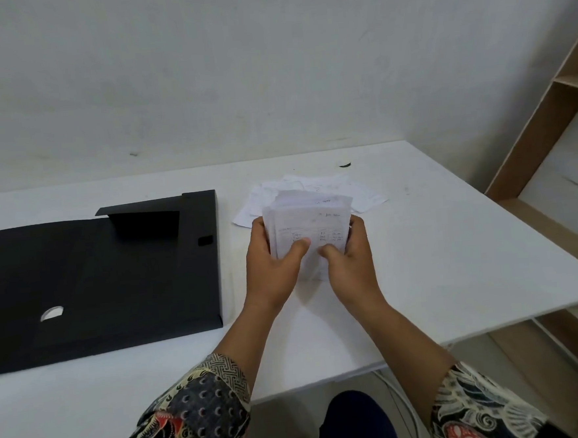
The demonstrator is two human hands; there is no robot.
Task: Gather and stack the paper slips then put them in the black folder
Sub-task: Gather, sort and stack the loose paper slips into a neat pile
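A stack of white paper slips with handwritten lines stands tilted above the white table, held from both sides. My left hand grips its left edge, thumb across the front. My right hand grips the right edge, thumb on the front too. Behind the stack, several loose slips lie spread on the table. The black folder lies open and flat to the left, with a raised flap at its far side and a round hole near its left part.
The white table meets a white wall at the back. Its right edge drops off beside a wooden shelf unit. A small dark scrap lies near the far edge. White cables hang below the table's front.
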